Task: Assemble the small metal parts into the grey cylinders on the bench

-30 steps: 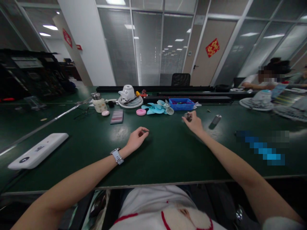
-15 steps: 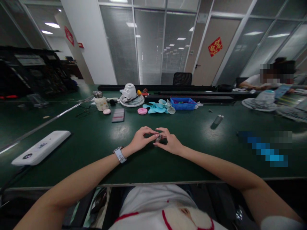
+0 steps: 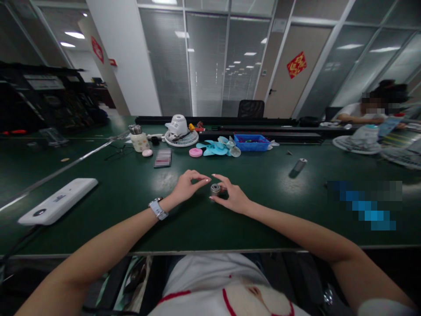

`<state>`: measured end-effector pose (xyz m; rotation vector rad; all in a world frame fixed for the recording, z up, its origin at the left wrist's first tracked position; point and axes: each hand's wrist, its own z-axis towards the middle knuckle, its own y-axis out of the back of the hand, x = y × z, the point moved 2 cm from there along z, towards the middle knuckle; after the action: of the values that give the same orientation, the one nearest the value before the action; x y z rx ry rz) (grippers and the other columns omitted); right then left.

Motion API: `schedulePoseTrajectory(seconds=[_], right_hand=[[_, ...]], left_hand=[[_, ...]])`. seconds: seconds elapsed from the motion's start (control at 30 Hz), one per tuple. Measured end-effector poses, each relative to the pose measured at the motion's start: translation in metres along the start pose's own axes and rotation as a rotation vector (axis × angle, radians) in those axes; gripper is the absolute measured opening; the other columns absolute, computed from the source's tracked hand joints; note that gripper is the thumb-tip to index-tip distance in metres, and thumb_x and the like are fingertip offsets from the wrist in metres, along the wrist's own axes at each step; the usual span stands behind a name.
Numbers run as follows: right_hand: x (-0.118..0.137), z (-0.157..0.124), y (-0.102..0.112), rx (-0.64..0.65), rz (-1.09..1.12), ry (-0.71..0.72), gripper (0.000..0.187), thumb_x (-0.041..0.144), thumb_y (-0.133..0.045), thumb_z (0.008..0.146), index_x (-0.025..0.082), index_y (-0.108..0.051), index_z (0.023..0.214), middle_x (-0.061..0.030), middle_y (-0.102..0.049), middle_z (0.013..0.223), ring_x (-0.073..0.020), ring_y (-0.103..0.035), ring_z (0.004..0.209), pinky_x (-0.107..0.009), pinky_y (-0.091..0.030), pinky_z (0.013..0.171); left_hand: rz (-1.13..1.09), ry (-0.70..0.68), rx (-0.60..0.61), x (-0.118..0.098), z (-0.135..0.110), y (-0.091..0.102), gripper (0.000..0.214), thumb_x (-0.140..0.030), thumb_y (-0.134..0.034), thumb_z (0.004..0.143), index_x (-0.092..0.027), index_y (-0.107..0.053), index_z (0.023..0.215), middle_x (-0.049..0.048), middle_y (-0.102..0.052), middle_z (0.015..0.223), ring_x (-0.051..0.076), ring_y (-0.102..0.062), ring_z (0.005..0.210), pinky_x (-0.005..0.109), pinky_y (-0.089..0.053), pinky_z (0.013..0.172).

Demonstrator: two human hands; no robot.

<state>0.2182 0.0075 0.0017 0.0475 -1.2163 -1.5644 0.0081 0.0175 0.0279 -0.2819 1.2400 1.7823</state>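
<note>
A small grey metal cylinder, like a little motor (image 3: 215, 189), stands on the green table (image 3: 230, 219) in front of me. My right hand (image 3: 230, 195) curls round it, thumb and fingers touching its sides. My left hand (image 3: 187, 185) hovers just left of the motor with its thumb and forefinger pinched together; whether anything is between them I cannot make out. A watch sits on my left wrist.
Farther back lie a blue fan blade (image 3: 219, 147), a blue parts tray (image 3: 251, 142), a white fan grille and housing (image 3: 180, 131), a pink disc (image 3: 195, 152), a cup (image 3: 138, 138). A grey cylinder (image 3: 299, 165) lies right; a white device (image 3: 57, 201) left. Another person sits far right.
My right hand carried the small motor from the far right to the middle and set it on the table. My left hand met it there, then drew slightly away.
</note>
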Motion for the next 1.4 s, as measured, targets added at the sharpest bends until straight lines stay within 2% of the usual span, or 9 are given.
schedulePoseTrajectory(seconds=[0.17, 0.37, 0.5, 0.67, 0.8, 0.9, 0.97, 1.17, 1.4], right_hand=[[-0.015, 0.001, 0.021, -0.162, -0.072, -0.05, 0.074, 0.045, -0.065, 0.086, 0.026, -0.03, 0.148, -0.0051, -0.071, 0.104, -0.022, -0.07, 0.089, -0.041, -0.058, 0.082], [-0.105, 0.006, 0.102, -0.542, -0.414, -0.381, 0.074, 0.05, -0.061, 0.086, 0.018, -0.034, 0.147, -0.0111, -0.072, 0.103, -0.0276, -0.07, 0.083, -0.043, -0.056, 0.078], [-0.163, -0.009, 0.148, -0.541, -0.674, -0.647, 0.069, 0.045, -0.059, 0.088, 0.015, -0.035, 0.146, -0.0158, -0.072, 0.102, -0.0334, -0.069, 0.089, -0.045, -0.052, 0.081], [-0.19, -0.027, 0.163, -0.49, -0.717, -0.777, 0.068, 0.046, -0.057, 0.089, 0.015, -0.035, 0.145, -0.019, -0.07, 0.107, -0.0355, -0.067, 0.094, -0.046, -0.049, 0.082], [-0.176, -0.022, 0.157, -0.56, -0.781, -0.747, 0.072, 0.042, -0.057, 0.089, 0.009, -0.031, 0.147, -0.0263, -0.058, 0.13, -0.038, -0.059, 0.115, -0.052, -0.044, 0.094], [-0.137, -0.008, 0.134, -0.615, -0.828, -0.524, 0.071, 0.039, -0.055, 0.091, 0.008, -0.03, 0.15, -0.0267, -0.036, 0.152, -0.0391, -0.038, 0.137, -0.06, -0.031, 0.107], [-0.101, 0.004, 0.105, -0.498, -0.704, -0.326, 0.063, 0.039, -0.051, 0.094, 0.014, -0.035, 0.15, -0.0208, -0.036, 0.154, -0.0358, -0.034, 0.141, -0.061, -0.029, 0.111], [-0.012, 0.019, 0.003, 0.211, -0.166, 0.203, 0.043, 0.032, -0.052, 0.097, 0.027, -0.054, 0.139, -0.0068, -0.049, 0.149, -0.0222, -0.043, 0.139, -0.046, -0.037, 0.114], [-0.012, 0.018, -0.01, 0.18, -0.096, 0.152, 0.033, 0.015, -0.053, 0.094, 0.024, -0.069, 0.121, -0.0043, -0.072, 0.118, -0.0177, -0.066, 0.113, -0.037, -0.051, 0.099]], left_hand=[[0.079, 0.078, 0.191, 0.019, -0.002, -0.01, 0.022, -0.043, -0.067, 0.084, -0.029, -0.08, 0.096, 0.0018, -0.076, 0.084, 0.021, -0.063, 0.082, 0.035, -0.042, 0.082], [0.075, 0.138, 0.232, 0.023, -0.005, -0.017, 0.021, -0.043, -0.07, 0.08, -0.031, -0.08, 0.094, 0.0013, -0.078, 0.091, 0.021, -0.064, 0.086, 0.033, -0.045, 0.08], [0.069, 0.143, 0.226, 0.025, -0.005, -0.017, 0.024, -0.046, -0.07, 0.079, -0.031, -0.08, 0.095, 0.002, -0.077, 0.092, 0.021, -0.064, 0.086, 0.032, -0.046, 0.079], [0.06, 0.193, 0.171, 0.03, -0.005, -0.017, 0.04, -0.056, -0.064, 0.081, -0.028, -0.076, 0.107, 0.003, -0.075, 0.091, 0.019, -0.063, 0.079, 0.029, -0.044, 0.07], [-0.043, 0.306, -0.019, 0.036, -0.002, -0.017, 0.047, -0.056, -0.049, 0.091, -0.021, -0.07, 0.113, 0.0048, -0.072, 0.091, 0.019, -0.063, 0.079, 0.029, -0.045, 0.069], [-0.119, 0.367, -0.146, 0.039, -0.002, -0.017, 0.045, -0.053, -0.047, 0.092, -0.018, -0.065, 0.113, 0.0059, -0.071, 0.092, 0.02, -0.065, 0.083, 0.03, -0.046, 0.072], [-0.139, 0.394, -0.187, 0.04, -0.002, -0.017, 0.042, -0.052, -0.049, 0.091, -0.017, -0.063, 0.11, 0.0052, -0.07, 0.086, 0.02, -0.065, 0.081, 0.03, -0.047, 0.072], [-0.172, 0.368, -0.2, 0.042, -0.002, -0.021, 0.033, -0.047, -0.052, 0.09, -0.018, -0.061, 0.104, 0.0038, -0.067, 0.082, 0.019, -0.064, 0.079, 0.032, -0.049, 0.073], [-0.201, 0.37, -0.182, 0.042, -0.003, -0.022, 0.031, -0.045, -0.052, 0.089, -0.018, -0.06, 0.104, 0.0045, -0.066, 0.085, 0.019, -0.065, 0.081, 0.032, -0.051, 0.072]])
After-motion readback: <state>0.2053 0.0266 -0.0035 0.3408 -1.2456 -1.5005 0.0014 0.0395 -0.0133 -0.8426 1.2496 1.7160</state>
